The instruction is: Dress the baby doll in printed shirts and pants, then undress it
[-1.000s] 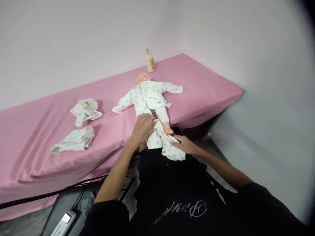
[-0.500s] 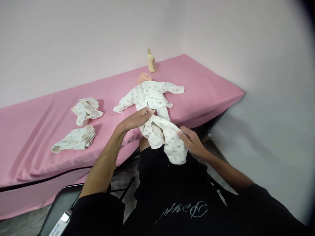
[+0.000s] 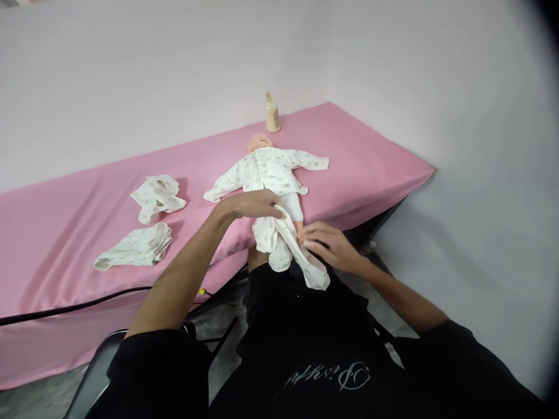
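Note:
A baby doll [image 3: 258, 142] lies on its back on the pink-covered table, wearing a white printed baby shirt [image 3: 275, 170] and a white legging on the leg that shows. My left hand [image 3: 257, 205] grips the edge of printed baby pants [image 3: 279, 238], which hang off the table's front edge over my lap. My right hand [image 3: 327, 244] has its fingers closed at the doll's bare foot [image 3: 299, 228], beside the pants. The doll's other leg is hidden behind my left hand and the pants.
Two folded printed cloths, an upper cloth [image 3: 158, 198] and a lower cloth [image 3: 135, 247], lie left on the pink sheet [image 3: 78, 215]. A pump bottle [image 3: 272, 114] stands behind the doll's head. A black cable [image 3: 87, 302] runs along the front edge. A dark chair [image 3: 94, 378] is at lower left.
My right hand has let go of the pants and moved left to the doll's foot. The pants' leg has dropped narrower, while my left hand still holds their edge.

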Tool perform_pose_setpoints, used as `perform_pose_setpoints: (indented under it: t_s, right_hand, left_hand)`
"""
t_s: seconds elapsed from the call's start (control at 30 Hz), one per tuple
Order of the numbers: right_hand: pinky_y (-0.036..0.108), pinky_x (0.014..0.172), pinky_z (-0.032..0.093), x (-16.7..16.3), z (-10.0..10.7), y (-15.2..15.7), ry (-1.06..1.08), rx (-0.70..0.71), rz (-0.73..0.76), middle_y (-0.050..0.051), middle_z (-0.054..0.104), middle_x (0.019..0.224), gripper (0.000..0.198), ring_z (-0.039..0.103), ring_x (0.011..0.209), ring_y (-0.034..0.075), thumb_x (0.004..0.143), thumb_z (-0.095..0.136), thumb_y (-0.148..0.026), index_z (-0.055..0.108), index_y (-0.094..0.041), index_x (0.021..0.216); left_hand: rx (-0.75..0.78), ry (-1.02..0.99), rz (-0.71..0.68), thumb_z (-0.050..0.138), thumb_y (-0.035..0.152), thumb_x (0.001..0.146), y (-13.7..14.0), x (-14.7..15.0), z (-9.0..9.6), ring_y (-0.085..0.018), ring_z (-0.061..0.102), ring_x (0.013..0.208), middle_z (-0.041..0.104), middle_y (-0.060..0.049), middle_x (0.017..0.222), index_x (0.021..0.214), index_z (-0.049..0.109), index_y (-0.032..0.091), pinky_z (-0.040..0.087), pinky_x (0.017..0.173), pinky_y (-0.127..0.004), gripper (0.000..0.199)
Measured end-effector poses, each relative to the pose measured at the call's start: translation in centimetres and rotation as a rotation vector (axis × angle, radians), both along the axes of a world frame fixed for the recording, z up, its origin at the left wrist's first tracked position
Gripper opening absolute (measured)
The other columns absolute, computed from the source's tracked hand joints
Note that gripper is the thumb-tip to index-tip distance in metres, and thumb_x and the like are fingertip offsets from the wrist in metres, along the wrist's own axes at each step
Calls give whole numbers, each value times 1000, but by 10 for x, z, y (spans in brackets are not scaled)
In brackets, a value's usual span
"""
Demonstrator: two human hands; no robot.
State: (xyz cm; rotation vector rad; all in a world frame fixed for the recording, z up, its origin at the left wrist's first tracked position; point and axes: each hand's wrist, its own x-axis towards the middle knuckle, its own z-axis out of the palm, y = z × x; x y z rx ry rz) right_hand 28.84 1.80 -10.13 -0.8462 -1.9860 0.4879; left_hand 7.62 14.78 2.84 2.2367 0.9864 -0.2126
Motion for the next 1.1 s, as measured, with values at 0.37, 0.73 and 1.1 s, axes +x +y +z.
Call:
perform_pose_setpoints:
  t_s: [0.37,0.73,1.1]
  right_hand:
    - [27,67,52,6,41,80,22,-772,467,1,68,87,34,65,79,16,80,78,-37,64,-16,102]
    - [30,76,54,22,46,41,187,-736,415,5,71,101,31,67,87,15,91,65,-36,64,-17,115]
    - [31,80,48,-25,77,73,220,-174,-51,3,66,97,14,60,89,16,93,51,-22,63,-18,99]
  left_hand:
    - [-309,-377,32,75,29,77,3,-25,-1,-8,47,66,52,2,74,76,48,18,35,58,-21,29]
    - [-400,-456,204,74,19,74,13,-43,-12,-11,61,77,66,-3,86,87,63,18,46,68,-24,17]
    - [-740,-654,359,60,37,94,20,-15,-32,-15,67,74,72,-11,83,91,71,9,55,69,-24,30]
